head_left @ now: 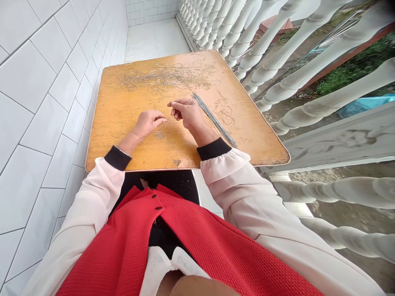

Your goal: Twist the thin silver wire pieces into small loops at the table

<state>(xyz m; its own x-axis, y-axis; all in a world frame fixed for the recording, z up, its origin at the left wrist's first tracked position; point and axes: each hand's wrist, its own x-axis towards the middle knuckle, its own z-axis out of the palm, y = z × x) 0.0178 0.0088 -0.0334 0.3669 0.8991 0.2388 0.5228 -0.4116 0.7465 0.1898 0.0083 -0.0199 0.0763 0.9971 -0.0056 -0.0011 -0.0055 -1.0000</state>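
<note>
My left hand (148, 123) rests on the wooden table (253, 135) with its fingers curled and pinched on a thin wire piece, too fine to make out clearly. My right hand (186, 112) hovers just beside it, fingers pinched together on the same sort of thin wire. A bundle of straight grey wires (212, 119) lies diagonally right next to my right wrist. A tangled heap of bent wire loops (160, 77) covers the far part of the table. A few single loops (227, 116) lie scattered around my hands.
A white tiled wall (46, 102) runs along the left side. A white balustrade (277, 53) stands close on the right, with ground and greenery below. Tiled floor extends beyond the table's far edge. My red vest and pale sleeves fill the foreground.
</note>
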